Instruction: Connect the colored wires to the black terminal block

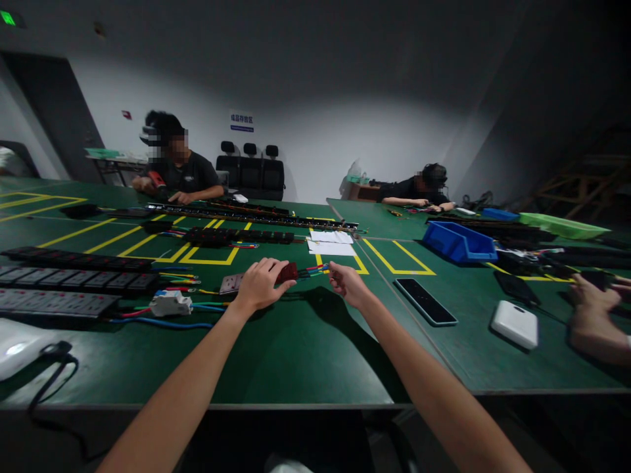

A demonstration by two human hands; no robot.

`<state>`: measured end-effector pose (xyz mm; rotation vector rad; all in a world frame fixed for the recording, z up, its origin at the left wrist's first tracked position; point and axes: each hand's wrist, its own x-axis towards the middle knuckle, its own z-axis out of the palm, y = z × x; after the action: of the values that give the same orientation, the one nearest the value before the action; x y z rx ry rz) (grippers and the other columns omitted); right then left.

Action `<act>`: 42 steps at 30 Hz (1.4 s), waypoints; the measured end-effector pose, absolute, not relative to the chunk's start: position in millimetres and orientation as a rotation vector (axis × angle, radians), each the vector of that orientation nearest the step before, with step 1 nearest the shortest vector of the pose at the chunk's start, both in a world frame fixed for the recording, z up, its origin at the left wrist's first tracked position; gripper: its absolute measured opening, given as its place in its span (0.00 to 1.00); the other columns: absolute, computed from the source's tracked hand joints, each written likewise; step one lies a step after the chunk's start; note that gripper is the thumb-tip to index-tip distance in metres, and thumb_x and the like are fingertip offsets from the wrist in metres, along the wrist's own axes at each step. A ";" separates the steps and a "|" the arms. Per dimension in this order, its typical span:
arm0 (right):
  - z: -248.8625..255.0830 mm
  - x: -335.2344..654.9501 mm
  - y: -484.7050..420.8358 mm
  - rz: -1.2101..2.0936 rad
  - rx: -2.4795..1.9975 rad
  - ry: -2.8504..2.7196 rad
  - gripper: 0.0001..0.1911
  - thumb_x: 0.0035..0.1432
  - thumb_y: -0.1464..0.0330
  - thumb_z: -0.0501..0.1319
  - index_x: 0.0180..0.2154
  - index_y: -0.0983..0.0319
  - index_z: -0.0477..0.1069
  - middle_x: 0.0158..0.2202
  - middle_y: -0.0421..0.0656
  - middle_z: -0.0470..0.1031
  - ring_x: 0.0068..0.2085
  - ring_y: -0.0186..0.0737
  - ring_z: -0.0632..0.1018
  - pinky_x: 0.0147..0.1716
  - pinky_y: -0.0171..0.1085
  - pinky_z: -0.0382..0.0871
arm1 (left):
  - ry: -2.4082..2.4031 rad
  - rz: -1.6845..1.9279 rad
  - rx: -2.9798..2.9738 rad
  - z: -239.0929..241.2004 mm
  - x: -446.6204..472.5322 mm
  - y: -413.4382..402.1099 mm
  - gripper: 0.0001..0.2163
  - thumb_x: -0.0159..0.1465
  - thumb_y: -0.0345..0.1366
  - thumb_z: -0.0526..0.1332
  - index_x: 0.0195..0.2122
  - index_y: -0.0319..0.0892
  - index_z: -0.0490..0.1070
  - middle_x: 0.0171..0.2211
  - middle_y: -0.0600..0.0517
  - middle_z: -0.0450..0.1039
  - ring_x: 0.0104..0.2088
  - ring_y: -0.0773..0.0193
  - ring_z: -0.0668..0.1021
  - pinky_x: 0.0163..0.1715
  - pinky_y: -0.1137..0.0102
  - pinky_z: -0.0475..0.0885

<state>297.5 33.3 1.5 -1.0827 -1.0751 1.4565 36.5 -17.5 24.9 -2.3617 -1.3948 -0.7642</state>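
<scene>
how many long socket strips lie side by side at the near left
3: a black strip farthest back, a middle grey strip and a near grey strip, all left of the left hand. The grey ones run out of frame.

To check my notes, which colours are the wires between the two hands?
The wires are red, blue and green; see the head view.

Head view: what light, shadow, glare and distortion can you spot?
Head view: the wall fades to dark upward; head view: a shadow lies on the green table beside the right forearm; head view: a bright spot marks the white device at lower left; head view: the door leans, suggesting lens distortion.
</scene>
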 end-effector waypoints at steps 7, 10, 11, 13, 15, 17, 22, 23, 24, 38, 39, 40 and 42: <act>7.6 296.0 32.2 1.694 -0.991 -0.845 0.12 0.61 0.63 0.64 0.29 0.61 0.65 0.20 0.35 0.61 0.17 0.26 0.58 0.12 0.26 0.47 | -1.396 -0.808 -2.364 27.1 37.5 -18.8 0.27 0.69 0.56 0.52 0.58 0.41 0.68 0.49 0.42 0.74 0.49 0.50 0.74 0.47 0.56 0.70; 7.4 295.6 31.6 1.708 -1.002 -0.891 0.14 0.61 0.61 0.64 0.29 0.60 0.63 0.20 0.34 0.60 0.17 0.26 0.57 0.12 0.26 0.47 | -1.396 -0.818 -2.378 27.7 37.5 -19.2 0.27 0.68 0.56 0.52 0.58 0.41 0.68 0.49 0.42 0.73 0.49 0.50 0.74 0.47 0.56 0.71; 6.9 295.5 31.5 1.705 -1.008 -0.913 0.15 0.61 0.61 0.64 0.28 0.60 0.62 0.20 0.34 0.59 0.17 0.26 0.57 0.12 0.26 0.47 | -1.396 -0.821 -2.382 27.8 37.5 -19.3 0.27 0.68 0.56 0.52 0.58 0.42 0.68 0.49 0.42 0.73 0.49 0.50 0.74 0.47 0.56 0.71; 6.0 295.4 31.4 1.696 -1.013 -0.924 0.16 0.60 0.60 0.65 0.28 0.60 0.62 0.20 0.34 0.59 0.17 0.26 0.57 0.12 0.26 0.47 | -1.393 -0.822 -2.386 27.8 37.6 -19.4 0.26 0.69 0.56 0.52 0.58 0.42 0.68 0.49 0.42 0.73 0.48 0.51 0.74 0.46 0.57 0.71; 6.1 295.2 31.2 1.680 -1.000 -0.902 0.16 0.59 0.60 0.65 0.28 0.60 0.63 0.21 0.34 0.60 0.18 0.26 0.57 0.12 0.27 0.46 | -1.386 -0.819 -2.386 27.8 37.7 -19.5 0.26 0.69 0.56 0.52 0.58 0.42 0.68 0.48 0.42 0.73 0.48 0.51 0.74 0.46 0.57 0.71; 7.6 294.9 30.6 1.666 -0.986 -0.871 0.16 0.59 0.59 0.66 0.28 0.60 0.63 0.21 0.34 0.61 0.18 0.26 0.58 0.12 0.27 0.45 | -1.387 -0.812 -2.379 27.7 37.8 -19.3 0.26 0.69 0.56 0.52 0.58 0.41 0.68 0.48 0.42 0.73 0.48 0.51 0.74 0.46 0.57 0.70; 13.8 294.9 28.2 1.654 -1.011 -0.886 0.17 0.60 0.54 0.62 0.28 0.60 0.64 0.21 0.36 0.64 0.18 0.28 0.59 0.13 0.29 0.45 | -1.397 -0.811 -2.362 26.9 38.4 -18.6 0.27 0.68 0.55 0.53 0.58 0.41 0.68 0.49 0.42 0.73 0.49 0.50 0.74 0.47 0.56 0.70; 14.5 294.9 27.9 1.637 -1.031 -0.908 0.17 0.59 0.54 0.62 0.29 0.60 0.65 0.21 0.36 0.65 0.18 0.28 0.59 0.13 0.29 0.45 | -1.395 -0.812 -2.362 26.7 38.4 -18.6 0.26 0.68 0.55 0.53 0.58 0.41 0.68 0.49 0.42 0.73 0.49 0.50 0.74 0.47 0.56 0.70; 14.8 294.9 27.7 1.614 -1.047 -0.930 0.16 0.58 0.54 0.63 0.30 0.60 0.67 0.21 0.36 0.65 0.18 0.28 0.59 0.13 0.29 0.45 | -1.394 -0.811 -2.364 26.6 38.4 -18.7 0.26 0.68 0.55 0.53 0.58 0.42 0.68 0.49 0.42 0.74 0.49 0.50 0.74 0.47 0.56 0.70; 11.2 295.0 28.9 1.582 -1.019 -0.886 0.13 0.58 0.57 0.64 0.34 0.61 0.75 0.20 0.36 0.66 0.17 0.27 0.60 0.13 0.28 0.48 | -1.398 -0.761 -2.381 27.6 38.6 -20.1 0.26 0.68 0.55 0.53 0.58 0.41 0.68 0.49 0.42 0.74 0.48 0.51 0.75 0.46 0.57 0.71; 10.9 295.2 29.0 1.580 -1.019 -0.901 0.14 0.58 0.57 0.64 0.34 0.61 0.75 0.20 0.36 0.65 0.17 0.27 0.60 0.13 0.28 0.48 | -1.399 -0.760 -2.382 28.0 38.7 -20.6 0.26 0.68 0.55 0.53 0.58 0.41 0.68 0.48 0.42 0.74 0.48 0.51 0.75 0.46 0.57 0.71; 10.7 295.3 29.0 1.583 -1.014 -0.903 0.14 0.58 0.57 0.64 0.35 0.61 0.76 0.20 0.36 0.65 0.17 0.27 0.61 0.13 0.28 0.49 | -1.401 -0.757 -2.383 28.3 38.8 -20.9 0.27 0.69 0.55 0.52 0.58 0.40 0.68 0.48 0.42 0.74 0.48 0.51 0.75 0.46 0.57 0.71; 10.6 295.2 28.7 1.601 -1.002 -0.879 0.14 0.59 0.57 0.63 0.35 0.62 0.76 0.20 0.36 0.65 0.18 0.27 0.60 0.13 0.27 0.48 | -1.406 -0.755 -2.385 28.8 38.9 -21.4 0.27 0.69 0.56 0.52 0.58 0.40 0.68 0.48 0.43 0.74 0.48 0.51 0.75 0.46 0.57 0.71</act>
<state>295.2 28.7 10.6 -1.0023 -0.8792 1.6008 38.9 -21.4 28.8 -2.3851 -1.4064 -0.7551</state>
